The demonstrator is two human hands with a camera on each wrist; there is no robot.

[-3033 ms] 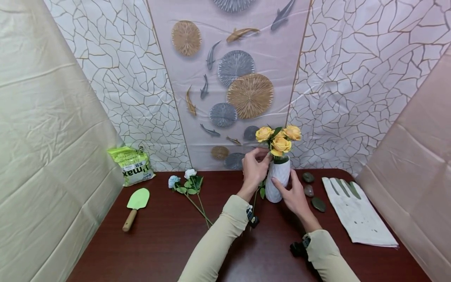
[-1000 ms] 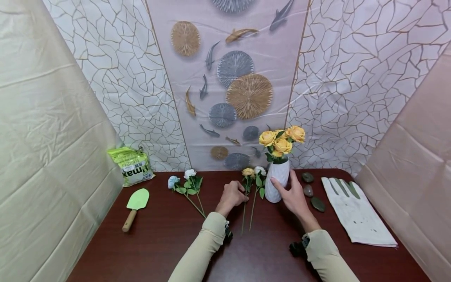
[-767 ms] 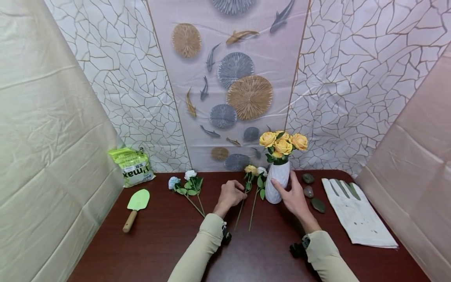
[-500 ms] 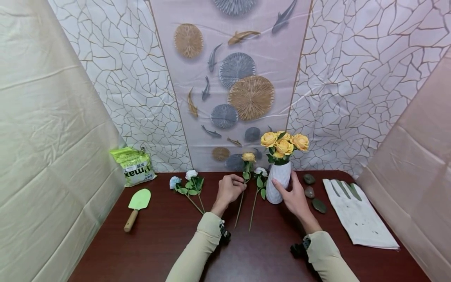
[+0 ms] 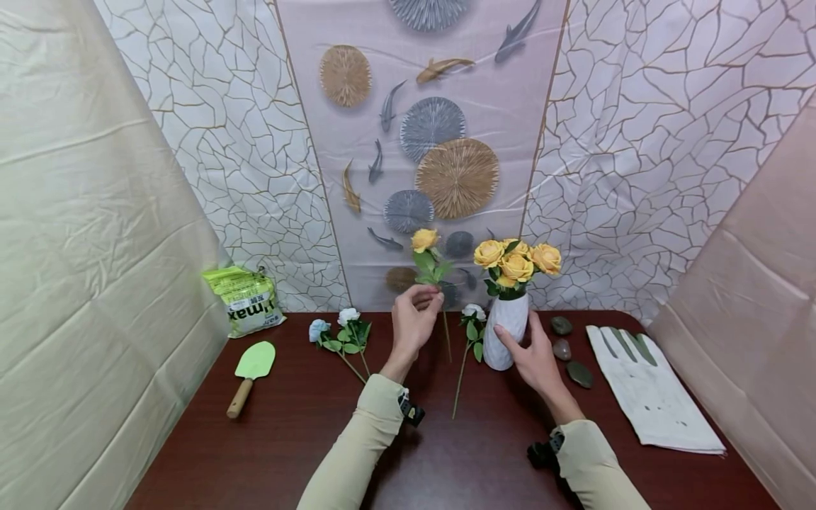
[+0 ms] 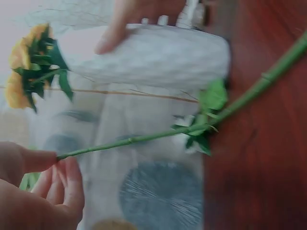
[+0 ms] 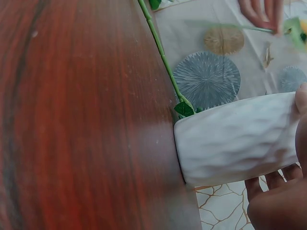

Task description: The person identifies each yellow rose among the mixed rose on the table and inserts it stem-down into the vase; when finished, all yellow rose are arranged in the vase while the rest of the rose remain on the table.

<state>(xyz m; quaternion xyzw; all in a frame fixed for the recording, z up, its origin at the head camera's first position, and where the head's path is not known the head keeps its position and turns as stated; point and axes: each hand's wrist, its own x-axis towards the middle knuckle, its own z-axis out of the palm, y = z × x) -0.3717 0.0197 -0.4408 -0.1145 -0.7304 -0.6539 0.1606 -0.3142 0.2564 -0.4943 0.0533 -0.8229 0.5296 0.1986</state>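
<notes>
My left hand point(image 5: 414, 320) pinches the green stem of a single yellow rose point(image 5: 424, 241) between thumb and fingers. The rose is held upright above the table, left of the vase, its stem hanging below the hand. My right hand point(image 5: 537, 355) grips the white textured vase point(image 5: 505, 333) round its right side, thumb in front. Several yellow roses point(image 5: 516, 268) stand in that vase, their lower stems hidden inside it. Between the left hand and the vase, a white rose point(image 5: 474, 312) with a long stem lies on the table.
A blue flower point(image 5: 319, 330) and another white flower point(image 5: 348, 316) lie at the left. Farther left are a green trowel point(image 5: 255, 360) and a green bag point(image 5: 245, 301). Right of the vase are dark stones point(image 5: 579, 374) and white gloves point(image 5: 653, 389). A patterned cloth point(image 5: 382, 142) hangs behind the table.
My left hand left the vase's flowers, took hold of the yellow rose lying on the table and raised it. The right hand stays on the vase; its roses have spread to the right.
</notes>
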